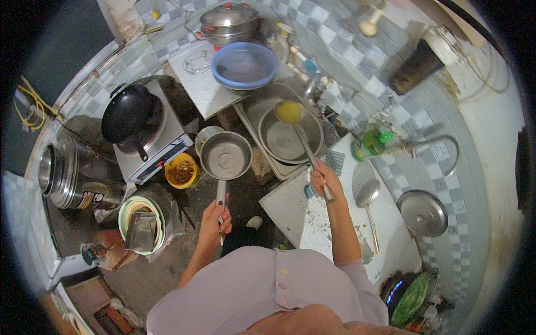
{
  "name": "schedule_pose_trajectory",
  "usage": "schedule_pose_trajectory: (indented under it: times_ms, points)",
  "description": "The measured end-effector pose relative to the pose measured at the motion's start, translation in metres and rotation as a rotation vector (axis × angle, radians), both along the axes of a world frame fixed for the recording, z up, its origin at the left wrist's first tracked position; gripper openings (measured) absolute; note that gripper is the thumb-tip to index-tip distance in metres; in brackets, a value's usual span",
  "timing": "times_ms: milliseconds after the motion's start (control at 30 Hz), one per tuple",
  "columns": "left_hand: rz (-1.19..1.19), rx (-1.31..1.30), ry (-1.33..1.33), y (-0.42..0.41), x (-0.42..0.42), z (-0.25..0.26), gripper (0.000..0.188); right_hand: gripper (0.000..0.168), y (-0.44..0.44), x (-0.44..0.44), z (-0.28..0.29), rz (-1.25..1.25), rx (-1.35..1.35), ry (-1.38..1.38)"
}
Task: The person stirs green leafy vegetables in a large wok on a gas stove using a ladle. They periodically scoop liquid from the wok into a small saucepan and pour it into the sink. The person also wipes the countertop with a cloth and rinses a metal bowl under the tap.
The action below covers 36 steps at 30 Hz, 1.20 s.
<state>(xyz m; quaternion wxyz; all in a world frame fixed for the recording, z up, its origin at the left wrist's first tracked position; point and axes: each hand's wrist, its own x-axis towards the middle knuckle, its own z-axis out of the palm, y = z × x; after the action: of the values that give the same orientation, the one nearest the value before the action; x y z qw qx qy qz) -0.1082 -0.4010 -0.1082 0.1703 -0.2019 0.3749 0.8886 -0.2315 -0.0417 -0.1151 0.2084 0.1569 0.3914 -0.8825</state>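
My left hand (215, 220) grips the long handle of a grey metal saucepan (226, 155), held level over the floor. A swirl mark shows on the pan's inner bottom. In my right hand (324, 180) is the handle of a metal ladle (305, 142). Its bowl holds yellow liquid (288, 111) and hangs over a round metal basin (284, 138). That basin sits inside the steel sink (270, 98). A gap separates the ladle from the saucepan.
A black wok (127, 113) rests on the stove (159, 155) at left. Beside it stands a yellow bucket (181, 171) of scraps. A blue basin (245, 65) sits behind the sink. On the right counter (310, 226) lies a slotted skimmer (368, 194), near a green bottle (370, 144).
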Motion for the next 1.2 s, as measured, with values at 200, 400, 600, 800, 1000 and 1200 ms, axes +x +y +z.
schedule_pose_trajectory:
  times_ms: [200,400,600,800,1000,1200]
  points:
    - [0.223,-0.054,-0.044,-0.036,-0.004,-0.008,0.038,0.012,-0.023,-0.119,-0.066,0.151,0.379,0.053]
    - [0.382,-0.067,-0.026,-0.063,-0.002,-0.034,0.037,0.039,-0.081,-0.143,-0.052,0.024,0.874,0.083]
    - [0.423,-0.073,-0.007,-0.073,-0.014,-0.032,0.039,0.060,-0.034,-0.145,-0.133,-0.067,1.694,0.753]
    - [0.502,-0.072,-0.034,-0.083,-0.015,-0.035,0.040,0.061,-0.084,-0.080,-0.044,-0.059,0.884,0.179]
    - [0.475,-0.146,-0.035,-0.100,-0.018,-0.025,0.041,0.061,-0.067,-0.030,-0.025,0.045,0.578,0.096]
    - [0.499,-0.159,-0.075,-0.130,-0.059,-0.021,0.044,0.058,-0.096,0.001,0.005,0.045,0.604,-0.040]
